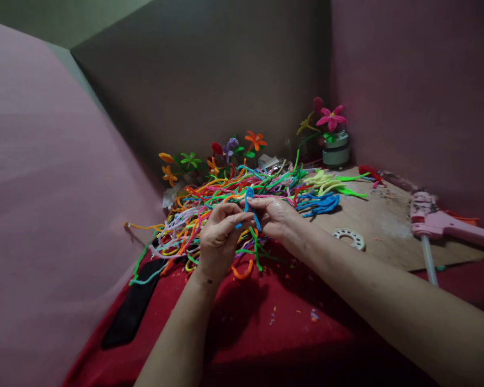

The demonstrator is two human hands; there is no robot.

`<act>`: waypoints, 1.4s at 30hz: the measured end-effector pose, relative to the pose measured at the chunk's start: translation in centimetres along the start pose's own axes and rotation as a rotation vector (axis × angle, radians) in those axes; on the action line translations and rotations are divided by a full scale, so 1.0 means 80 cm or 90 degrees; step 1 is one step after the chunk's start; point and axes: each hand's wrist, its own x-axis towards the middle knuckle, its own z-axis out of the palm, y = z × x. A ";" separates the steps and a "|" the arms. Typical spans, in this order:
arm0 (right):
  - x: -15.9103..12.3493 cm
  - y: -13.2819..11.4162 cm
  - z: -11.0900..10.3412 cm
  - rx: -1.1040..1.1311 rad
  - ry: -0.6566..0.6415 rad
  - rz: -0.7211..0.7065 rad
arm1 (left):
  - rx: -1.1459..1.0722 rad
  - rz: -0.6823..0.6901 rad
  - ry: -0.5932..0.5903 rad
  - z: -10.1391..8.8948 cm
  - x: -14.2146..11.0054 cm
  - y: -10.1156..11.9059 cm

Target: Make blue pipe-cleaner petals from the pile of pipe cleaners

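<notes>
Between my two hands is a blue pipe cleaner (249, 200), bent into a narrow loop at the top with its ends hanging down. My left hand (222, 230) pinches it from the left, near its lower part. From the right, my right hand (277, 216) grips it between thumb and fingers close to the loop. Some fingertips are hidden behind the blue strand and the hands. Right behind the hands spreads a big tangled pile of many-coloured pipe cleaners (193, 196). A bunch of blue looped pieces (325, 204) lies just beyond my right hand.
A pink hot glue gun (439, 221) lies at the right on a wooden board (381, 236), near a cream ring with holes (349, 238). Pipe-cleaner flowers (228, 149) stand along the back, one pink (333, 118) by a grey-green container (336, 150). A black flat object (131, 309) rests on red cloth (266, 333).
</notes>
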 end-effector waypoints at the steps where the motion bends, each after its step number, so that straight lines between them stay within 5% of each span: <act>1: 0.000 0.001 -0.001 0.002 -0.003 -0.003 | -0.010 0.005 0.012 -0.001 0.001 0.001; 12: -0.002 0.008 -0.005 -0.087 0.011 -0.023 | -0.075 -0.169 0.071 -0.008 0.004 0.004; 20: 0.001 0.015 -0.009 -0.212 -0.059 -0.163 | 0.159 0.042 -0.033 -0.018 0.007 0.000; 31: 0.002 0.020 -0.013 -0.340 -0.084 -0.227 | 0.299 -0.044 -0.098 -0.013 0.006 -0.002; 42: -0.001 0.025 -0.011 -0.600 -0.038 -0.406 | 0.493 -0.071 -0.114 -0.003 0.002 0.002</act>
